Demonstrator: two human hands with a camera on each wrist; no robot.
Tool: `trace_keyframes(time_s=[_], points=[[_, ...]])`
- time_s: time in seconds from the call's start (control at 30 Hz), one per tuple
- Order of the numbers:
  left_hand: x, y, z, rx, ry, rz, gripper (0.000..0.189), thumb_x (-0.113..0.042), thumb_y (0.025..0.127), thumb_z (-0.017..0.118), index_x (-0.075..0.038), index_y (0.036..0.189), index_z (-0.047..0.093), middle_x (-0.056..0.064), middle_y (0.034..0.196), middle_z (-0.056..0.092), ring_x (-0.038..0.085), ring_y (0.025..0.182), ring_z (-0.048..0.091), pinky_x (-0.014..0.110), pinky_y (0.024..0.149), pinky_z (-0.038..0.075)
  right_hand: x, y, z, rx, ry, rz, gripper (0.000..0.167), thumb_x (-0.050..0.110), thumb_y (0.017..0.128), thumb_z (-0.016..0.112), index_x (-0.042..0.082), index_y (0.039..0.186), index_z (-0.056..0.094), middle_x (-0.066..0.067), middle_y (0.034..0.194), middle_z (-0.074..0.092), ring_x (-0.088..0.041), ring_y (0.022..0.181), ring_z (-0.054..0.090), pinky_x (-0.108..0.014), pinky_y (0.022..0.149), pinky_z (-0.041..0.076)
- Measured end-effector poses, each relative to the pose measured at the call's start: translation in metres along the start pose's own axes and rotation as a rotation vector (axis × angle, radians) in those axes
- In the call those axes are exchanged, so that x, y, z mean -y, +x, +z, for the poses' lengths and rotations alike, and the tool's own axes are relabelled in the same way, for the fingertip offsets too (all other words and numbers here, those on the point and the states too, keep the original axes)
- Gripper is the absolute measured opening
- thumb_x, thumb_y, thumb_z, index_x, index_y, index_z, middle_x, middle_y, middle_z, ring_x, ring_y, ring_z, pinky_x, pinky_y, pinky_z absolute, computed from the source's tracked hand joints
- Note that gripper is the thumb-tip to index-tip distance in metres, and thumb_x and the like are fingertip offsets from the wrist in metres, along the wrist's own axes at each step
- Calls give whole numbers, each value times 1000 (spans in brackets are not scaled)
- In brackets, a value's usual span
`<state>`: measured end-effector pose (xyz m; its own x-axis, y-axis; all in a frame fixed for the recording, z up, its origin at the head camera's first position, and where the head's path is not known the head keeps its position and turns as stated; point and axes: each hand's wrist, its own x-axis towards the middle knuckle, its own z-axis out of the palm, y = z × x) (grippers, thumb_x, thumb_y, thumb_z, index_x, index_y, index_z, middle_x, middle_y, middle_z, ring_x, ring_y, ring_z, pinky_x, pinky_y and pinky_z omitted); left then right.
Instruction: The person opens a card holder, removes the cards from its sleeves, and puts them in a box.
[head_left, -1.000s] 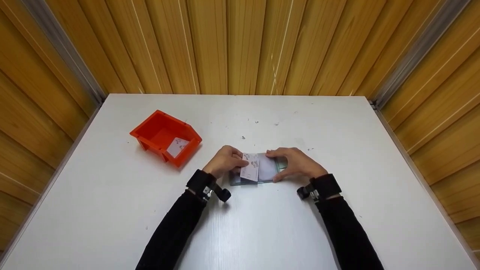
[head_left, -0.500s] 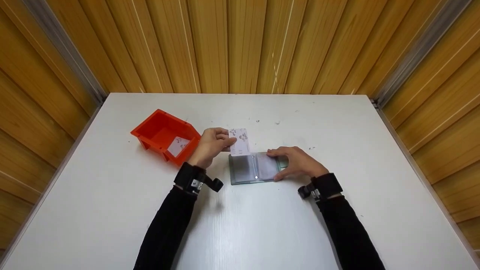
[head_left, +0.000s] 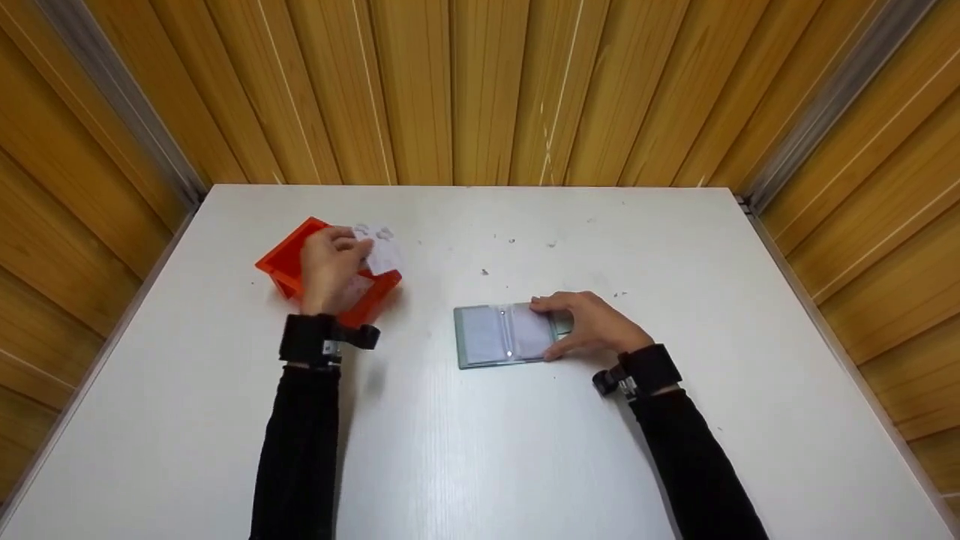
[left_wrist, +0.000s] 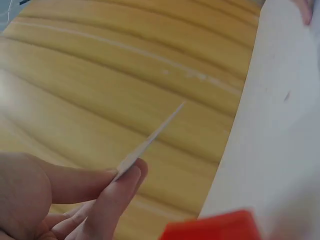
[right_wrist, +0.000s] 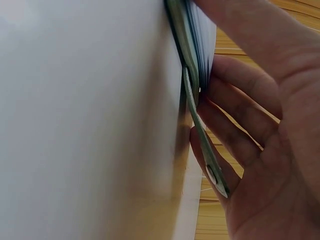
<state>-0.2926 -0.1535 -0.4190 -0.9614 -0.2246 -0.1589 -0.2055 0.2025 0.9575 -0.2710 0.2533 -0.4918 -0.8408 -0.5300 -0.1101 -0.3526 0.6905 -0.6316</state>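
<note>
My left hand [head_left: 328,271] is over the red plastic bin [head_left: 377,295] and pinches a white printed card [head_left: 382,251] between thumb and fingers. In the left wrist view the card [left_wrist: 150,142] shows nearly edge-on. Below the hand, another white card [head_left: 355,289] lies partly hidden inside the bin. An open card holder [head_left: 480,335] with a green cover and clear sleeves lies flat on the table. My right hand [head_left: 598,325] grips its right side, thumb at the near edge and fingers at the far edge. The right wrist view shows the stacked sleeves and a strap [right_wrist: 202,137] with a snap.
The white table [head_left: 480,450] carries small dark marks beyond the card holder. Wood-look panels [head_left: 480,90] stand behind it and on both sides. A camera is strapped to each wrist.
My left hand has lifted the card off the card holder and carried it left and away, to over the bin. The right hand has stayed on the card holder.
</note>
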Motion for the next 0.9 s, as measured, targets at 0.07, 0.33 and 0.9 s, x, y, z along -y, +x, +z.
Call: trace_keyframes(time_s=[0.07, 0.33, 0.9], points=[[1, 4, -18, -95, 26, 9, 41, -20, 100, 69, -5, 138, 61, 13, 126, 71, 21, 103, 64, 25, 88, 58, 0, 0, -1, -2, 7, -1, 83, 26, 67, 98, 16, 142, 64, 0, 152, 57, -26, 143, 50, -44, 119, 40], [6, 15, -43, -208, 104, -38, 44, -21, 103, 64, -4, 143, 58, 15, 137, 67, 25, 119, 60, 36, 104, 55, 2, -1, -5, -13, -4, -12, 84, 28, 66, 99, 14, 142, 64, -2, 151, 58, -29, 142, 51, -46, 119, 41], [33, 19, -23, -335, 748, 213, 24, -8, 100, 62, 10, 112, 73, 30, 101, 73, 45, 95, 70, 54, 93, 59, 3, 0, 0, -4, 11, 15, 84, 26, 67, 99, 16, 143, 63, 0, 152, 57, -25, 141, 52, -44, 117, 43]])
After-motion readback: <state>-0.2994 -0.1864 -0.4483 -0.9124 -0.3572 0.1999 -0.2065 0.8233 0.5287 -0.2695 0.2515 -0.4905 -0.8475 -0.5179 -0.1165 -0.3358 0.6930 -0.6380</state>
